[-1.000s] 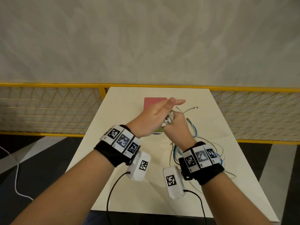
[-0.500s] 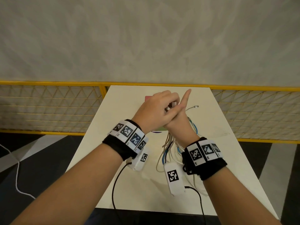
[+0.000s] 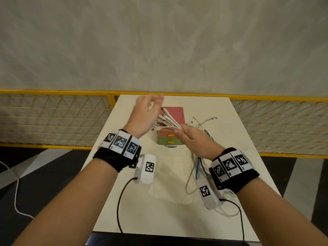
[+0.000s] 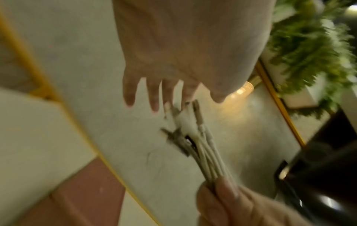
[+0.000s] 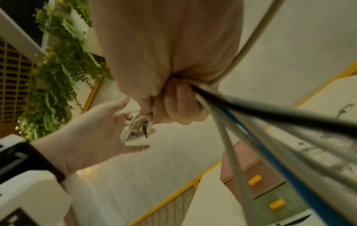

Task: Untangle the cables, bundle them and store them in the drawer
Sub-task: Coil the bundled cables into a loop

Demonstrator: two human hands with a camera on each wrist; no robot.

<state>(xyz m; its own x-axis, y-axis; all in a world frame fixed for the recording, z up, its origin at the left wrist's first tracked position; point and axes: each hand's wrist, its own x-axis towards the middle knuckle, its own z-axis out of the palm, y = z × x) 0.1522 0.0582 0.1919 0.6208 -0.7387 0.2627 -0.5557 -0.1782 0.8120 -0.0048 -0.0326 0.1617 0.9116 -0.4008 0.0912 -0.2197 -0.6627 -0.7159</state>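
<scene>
Nearest the wearer, slack lengths of cable, round, smooth-jacketed, white, grey, blue and black, trail onto the pale table. Above them, right hand: fist clenched round the gathered cables, presumably to keep the ends level for bundling. Connector ends: white moulded plugs, fanned out. Left hand: released, fingers straight, palm just beside the plugs, holding nothing. Beyond, small drawer unit: pink and green fronts, yellow pulls, closed.
</scene>
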